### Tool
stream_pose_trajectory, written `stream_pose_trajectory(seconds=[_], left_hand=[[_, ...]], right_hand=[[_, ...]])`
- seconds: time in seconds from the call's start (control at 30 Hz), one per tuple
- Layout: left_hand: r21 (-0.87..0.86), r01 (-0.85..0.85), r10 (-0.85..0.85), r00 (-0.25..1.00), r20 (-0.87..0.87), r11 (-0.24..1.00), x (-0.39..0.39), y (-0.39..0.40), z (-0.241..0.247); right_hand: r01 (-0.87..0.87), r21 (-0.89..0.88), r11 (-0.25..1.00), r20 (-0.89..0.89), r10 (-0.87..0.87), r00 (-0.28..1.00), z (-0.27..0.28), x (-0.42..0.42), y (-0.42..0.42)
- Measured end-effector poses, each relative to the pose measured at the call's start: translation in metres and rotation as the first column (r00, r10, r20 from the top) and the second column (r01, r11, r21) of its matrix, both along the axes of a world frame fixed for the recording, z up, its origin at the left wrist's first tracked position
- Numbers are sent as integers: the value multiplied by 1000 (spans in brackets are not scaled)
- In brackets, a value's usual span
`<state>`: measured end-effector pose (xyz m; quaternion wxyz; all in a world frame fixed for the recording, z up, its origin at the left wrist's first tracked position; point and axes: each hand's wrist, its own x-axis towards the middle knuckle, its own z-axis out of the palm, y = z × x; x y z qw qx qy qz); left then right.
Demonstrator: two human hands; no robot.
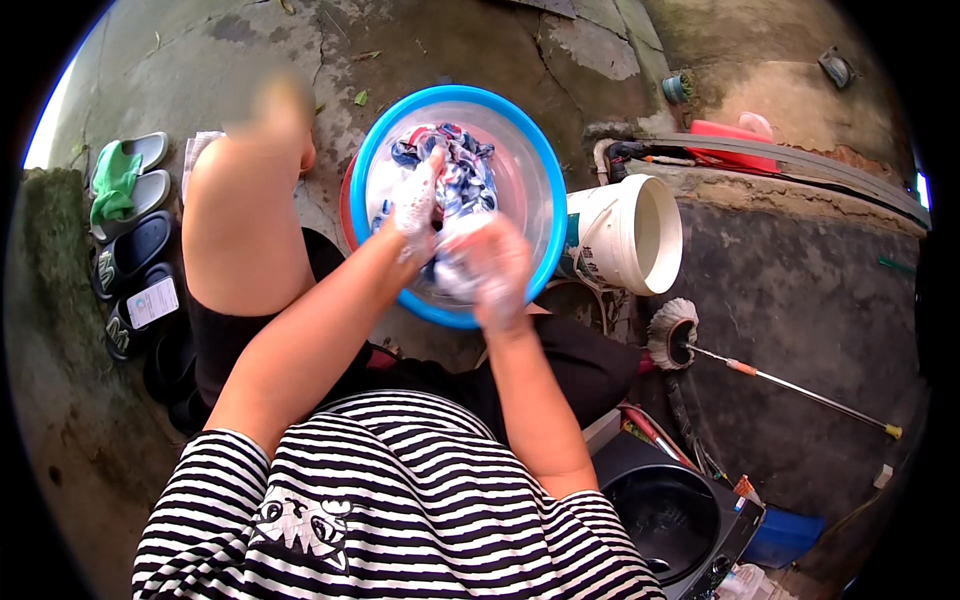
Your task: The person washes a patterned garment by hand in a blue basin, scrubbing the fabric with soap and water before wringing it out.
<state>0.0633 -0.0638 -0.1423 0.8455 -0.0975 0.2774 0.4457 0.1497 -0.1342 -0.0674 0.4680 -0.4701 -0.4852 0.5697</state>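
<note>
A round plastic basin with a blue rim (556, 217) stands on the ground between my knees. Wet, sudsy cloth (465, 176) with a blue, white and red pattern lies bunched inside it. My left hand (415, 201), coated in foam, presses on the cloth with its fingers pointing away from me. My right hand (491, 259), blurred by motion and also foamy, is at the near right part of the basin with the cloth under its fingers; whether it grips the cloth is unclear. A reddish basin (348, 202) shows partly beneath the blue-rimmed one.
A white plastic bucket (607, 232) lies tipped on its side at the right. Beyond it are a long-handled round brush (673, 334) and a black pan (664, 517). Slippers (135, 240) stand in a row at the left, a green cloth (115, 180) over one pair.
</note>
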Motion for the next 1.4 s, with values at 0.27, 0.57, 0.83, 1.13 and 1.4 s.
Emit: stream_pose_trajectory(seconds=[0.27,0.57,0.83,1.13,1.4], left_hand=[[-47,88,-97,959,-266,995,29,-39,31],[-3,-143,143,987,75,990,48,-58,-57],[237,26,74,912,-402,971,42,-42,-60],[-143,44,-74,975,-211,989,47,-54,0],[-16,-43,45,981,188,999,39,-58,-63]], right_hand=[[427,258,866,865,-404,298,-50,36,59],[90,261,961,820,-270,505,-63,3,25],[344,296,891,740,-442,508,-47,-14,7],[429,184,884,892,-334,304,-72,31,26],[122,318,940,897,-340,281,-63,-3,3]])
